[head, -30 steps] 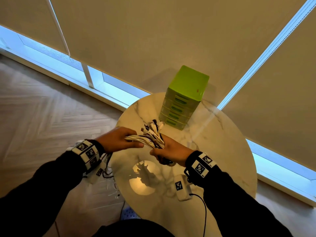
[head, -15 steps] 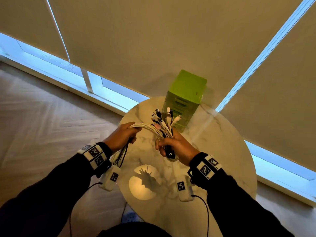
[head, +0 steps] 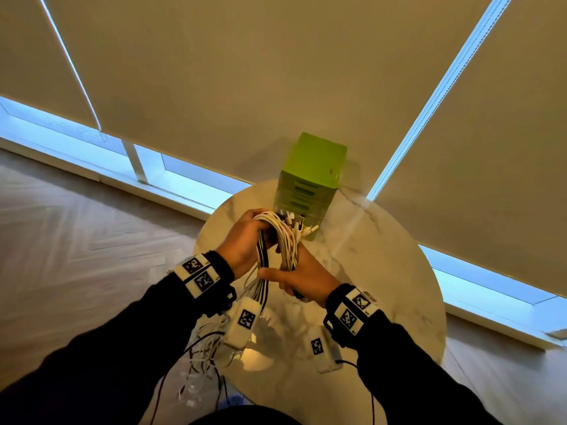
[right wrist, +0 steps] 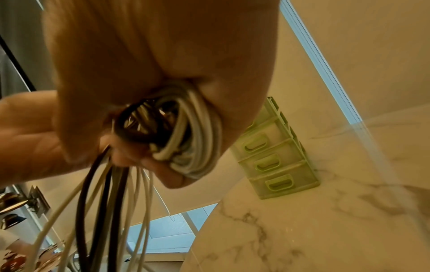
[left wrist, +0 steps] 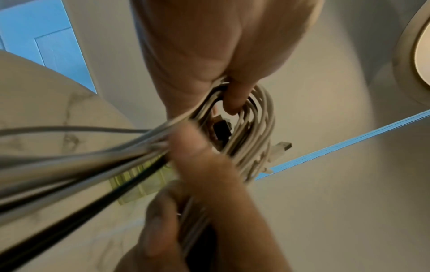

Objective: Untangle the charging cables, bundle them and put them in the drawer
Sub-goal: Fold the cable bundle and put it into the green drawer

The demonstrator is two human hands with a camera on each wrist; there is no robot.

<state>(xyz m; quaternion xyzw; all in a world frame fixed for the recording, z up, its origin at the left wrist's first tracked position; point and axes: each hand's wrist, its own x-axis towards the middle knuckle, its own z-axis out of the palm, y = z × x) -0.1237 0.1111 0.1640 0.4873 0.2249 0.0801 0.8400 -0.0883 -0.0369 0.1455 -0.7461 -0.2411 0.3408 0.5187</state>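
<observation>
Above the near-left part of the round marble surface (head: 383, 271), both hands hold the cable bundle (head: 283, 240) in the air. The left hand (head: 242, 243) is clenched around the top of the loop, fingers hooked over the white strands. The right hand (head: 302, 279) is clenched around the lower part of the same loop, thumb extended toward the left hand. The two hands are in contact or nearly so; the pictures do not settle which.

Compared with half a second ago, the left hand is higher and closer to the right hand, and the cables now run steeply upright instead of arching across between the hands. The connector ends (head: 296, 220), which fanned upward before, now point toward the far edge, over the lower front of the green drawer unit (head: 313, 176).

Loose white and black cable tails (head: 260, 289) hang from the grip down past the left wrist and over the near-left edge of the surface.

The drawer unit stands at the far edge of the surface, against the roller blind (head: 245, 72). In the right wrist view three drawer fronts (right wrist: 272, 162) are visible, all closed. The bundle and both hands lie between the camera and the lowest drawers in the head view.
</observation>
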